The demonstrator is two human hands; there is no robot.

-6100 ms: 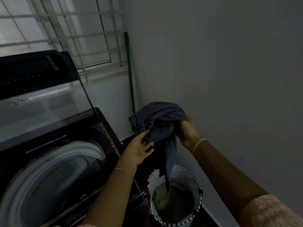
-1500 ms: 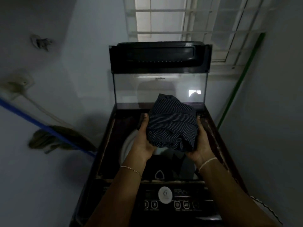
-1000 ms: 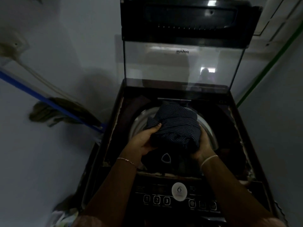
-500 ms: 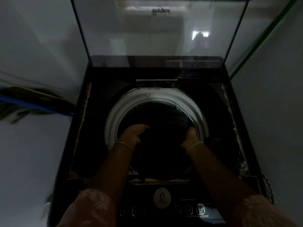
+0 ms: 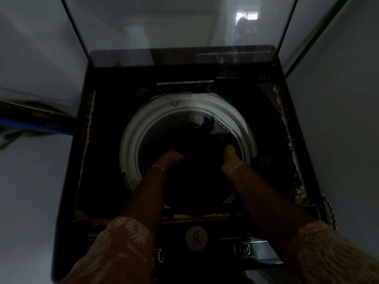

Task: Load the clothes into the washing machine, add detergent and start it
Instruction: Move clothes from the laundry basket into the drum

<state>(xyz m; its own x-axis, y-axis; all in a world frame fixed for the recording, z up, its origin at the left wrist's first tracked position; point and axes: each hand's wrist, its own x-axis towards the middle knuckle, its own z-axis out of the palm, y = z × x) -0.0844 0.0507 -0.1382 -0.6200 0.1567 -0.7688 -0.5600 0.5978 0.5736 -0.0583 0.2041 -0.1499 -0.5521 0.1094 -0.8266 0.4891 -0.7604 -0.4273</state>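
Observation:
A black top-loading washing machine (image 5: 102, 140) stands below me with its glass lid (image 5: 178, 27) raised. Its white drum rim (image 5: 131, 136) rings a dark opening. Both my hands reach down inside the drum. My left hand (image 5: 170, 157) and my right hand (image 5: 230, 155) press on either side of a dark striped garment (image 5: 203, 152), which is barely visible in the shadow. The fingers are hidden in the cloth.
The control panel (image 5: 196, 238) with a round badge and buttons lies along the near edge, under my forearms. A green pole (image 5: 313, 37) leans in the right corner. A blue pipe (image 5: 34, 128) and dark cloth hang at the left wall. Walls close in on both sides.
Since six seconds ago I carried the striped garment from the basket to the machine. In the last second my hands lowered it from above the rim down into the drum.

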